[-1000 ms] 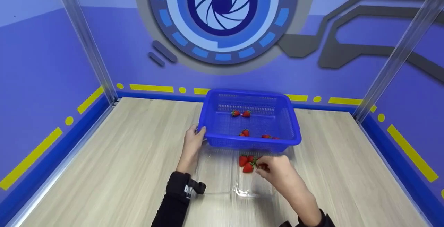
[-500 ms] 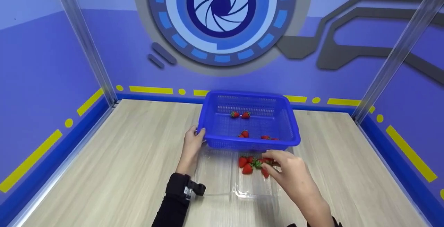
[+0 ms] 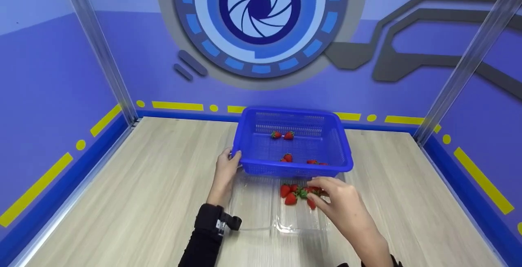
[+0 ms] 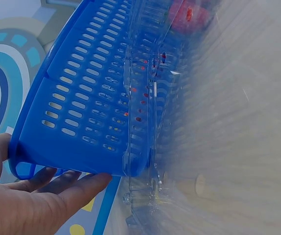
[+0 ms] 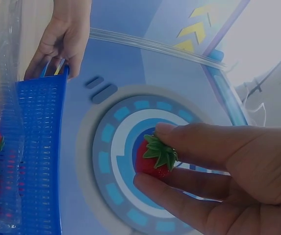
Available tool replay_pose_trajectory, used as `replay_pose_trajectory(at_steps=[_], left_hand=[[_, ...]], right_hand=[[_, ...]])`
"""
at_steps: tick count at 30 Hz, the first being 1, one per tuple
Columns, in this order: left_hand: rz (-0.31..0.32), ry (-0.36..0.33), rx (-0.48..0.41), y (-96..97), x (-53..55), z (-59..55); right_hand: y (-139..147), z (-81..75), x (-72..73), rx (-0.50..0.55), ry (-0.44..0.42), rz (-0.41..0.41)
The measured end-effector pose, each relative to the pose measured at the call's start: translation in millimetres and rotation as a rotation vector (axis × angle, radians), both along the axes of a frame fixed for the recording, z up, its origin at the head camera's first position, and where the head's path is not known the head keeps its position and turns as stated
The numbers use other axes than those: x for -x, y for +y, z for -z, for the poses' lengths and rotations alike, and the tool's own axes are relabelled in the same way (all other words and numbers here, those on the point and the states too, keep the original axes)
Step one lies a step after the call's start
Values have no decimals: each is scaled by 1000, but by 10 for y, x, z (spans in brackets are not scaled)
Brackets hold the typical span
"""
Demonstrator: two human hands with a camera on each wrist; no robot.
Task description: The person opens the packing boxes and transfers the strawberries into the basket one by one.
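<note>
L hand (image 3: 227,166) grips basket (image 3: 297,168) rim, ctr of frame; R hand (image 3: 344,204) pinches strawberry (image 5: 154,157) over clear tray (image 3: 301,222), lower ctr.

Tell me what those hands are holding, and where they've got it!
The right hand pinches a strawberry by its sides, near the leaves. The left hand grips the blue basket by its rim, on the left side.

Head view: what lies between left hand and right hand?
In the head view, the near wall of the blue basket and the clear container with strawberries lie between the left hand and right hand.
</note>
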State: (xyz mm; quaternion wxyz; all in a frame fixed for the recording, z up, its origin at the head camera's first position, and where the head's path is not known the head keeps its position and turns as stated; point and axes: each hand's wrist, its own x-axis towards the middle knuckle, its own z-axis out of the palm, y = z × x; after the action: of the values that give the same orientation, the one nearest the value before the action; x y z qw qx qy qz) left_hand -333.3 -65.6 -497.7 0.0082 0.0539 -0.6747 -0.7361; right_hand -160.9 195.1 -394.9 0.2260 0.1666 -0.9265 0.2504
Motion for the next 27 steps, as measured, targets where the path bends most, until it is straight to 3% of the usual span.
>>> replay_pose_trajectory(at_steps=[6,10,14,19,23,27], left_hand=[[1,-8,4,-8,-9,12],[0,-7,-4,-10,-4,7],[-4,-2,-15,-6,0,-2],[2,19,0,-3,-1,5],[9,24,-4,-7,6,14],[12,18,-12,-11,15,25]], right_hand=[[-7,31,29,22,-57,10],[-12,109,154,17,-70,-13],[-8,217,409,20,-36,-37],[38,333,842,65,48,-64],[101,414,1178,79,77,-36],[180,493,1360,95,64,20]])
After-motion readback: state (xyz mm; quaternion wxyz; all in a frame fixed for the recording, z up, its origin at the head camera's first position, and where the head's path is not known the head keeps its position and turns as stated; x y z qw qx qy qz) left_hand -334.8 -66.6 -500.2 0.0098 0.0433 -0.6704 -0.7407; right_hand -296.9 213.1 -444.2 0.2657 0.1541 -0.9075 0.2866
